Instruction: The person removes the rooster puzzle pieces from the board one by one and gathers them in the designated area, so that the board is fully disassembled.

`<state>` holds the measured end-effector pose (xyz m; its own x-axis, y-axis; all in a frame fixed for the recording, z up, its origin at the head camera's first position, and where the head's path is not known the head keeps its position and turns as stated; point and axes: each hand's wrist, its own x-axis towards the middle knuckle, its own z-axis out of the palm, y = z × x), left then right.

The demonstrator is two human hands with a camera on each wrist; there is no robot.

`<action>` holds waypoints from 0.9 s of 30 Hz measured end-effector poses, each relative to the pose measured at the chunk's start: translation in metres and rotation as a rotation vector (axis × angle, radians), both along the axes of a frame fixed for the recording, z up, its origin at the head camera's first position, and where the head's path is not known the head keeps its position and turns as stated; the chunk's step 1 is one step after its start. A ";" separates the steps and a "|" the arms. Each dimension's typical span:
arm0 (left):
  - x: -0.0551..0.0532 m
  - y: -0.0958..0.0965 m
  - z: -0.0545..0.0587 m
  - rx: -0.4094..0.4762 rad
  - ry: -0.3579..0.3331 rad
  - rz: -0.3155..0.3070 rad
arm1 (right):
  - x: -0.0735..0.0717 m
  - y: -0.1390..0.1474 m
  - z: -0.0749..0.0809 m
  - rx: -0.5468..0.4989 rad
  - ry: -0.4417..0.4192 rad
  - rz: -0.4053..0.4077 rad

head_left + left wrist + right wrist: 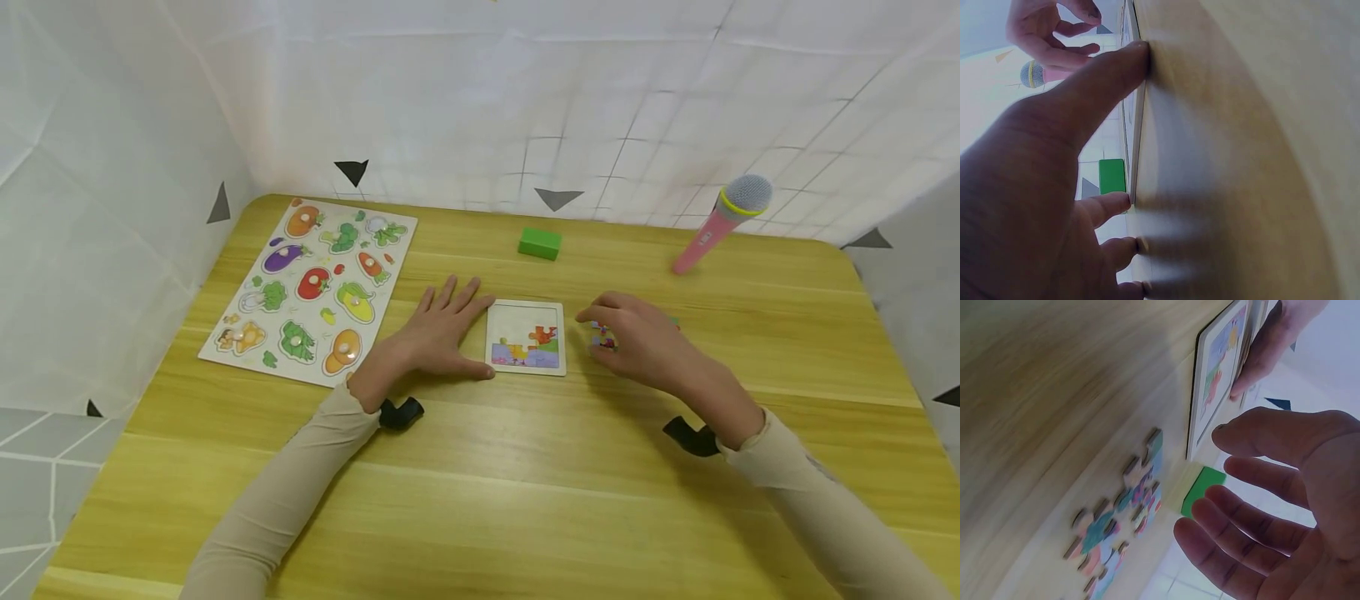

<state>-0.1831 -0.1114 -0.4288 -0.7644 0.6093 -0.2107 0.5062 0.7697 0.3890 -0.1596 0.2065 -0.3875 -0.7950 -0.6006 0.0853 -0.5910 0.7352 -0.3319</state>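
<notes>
A square puzzle tray (525, 308) lies mid-table with several joined pieces (536, 354) along its bottom and right. My left hand (442, 333) lies spread beside it, thumb and index fingertip touching its left edge. To the right, my right hand (637, 342) hovers with loosely bent fingers over loose jigsaw pieces (1138, 487). In the right wrist view these pieces lie on the table below the hand, and nothing shows between its fingers. The head view has most of them hidden under that hand.
A vegetable knob-puzzle board (307, 292) lies at the left, close to the left forearm. Behind the tray sits a green block (540, 243). A pink toy microphone (712, 233) lies at the back right. White sheeting (465, 108) hangs along the table's back edge.
</notes>
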 end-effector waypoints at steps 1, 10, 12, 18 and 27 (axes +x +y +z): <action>0.000 0.000 0.000 -0.002 0.001 0.000 | -0.001 -0.002 0.000 -0.003 -0.001 0.005; -0.002 0.000 0.000 -0.004 0.006 -0.003 | -0.006 -0.013 -0.002 0.028 -0.019 0.027; -0.003 0.001 0.000 -0.009 0.008 -0.003 | -0.007 -0.016 -0.003 0.040 -0.018 0.030; -0.002 0.001 -0.001 -0.015 0.003 -0.005 | -0.010 -0.026 -0.006 0.040 -0.020 0.049; -0.002 0.001 -0.001 -0.021 0.004 -0.002 | -0.014 -0.040 -0.008 0.011 -0.030 0.075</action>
<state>-0.1847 -0.1104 -0.4293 -0.7644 0.6060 -0.2201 0.5090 0.7768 0.3709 -0.1733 0.1663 -0.3956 -0.7501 -0.6589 0.0558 -0.6343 0.6931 -0.3424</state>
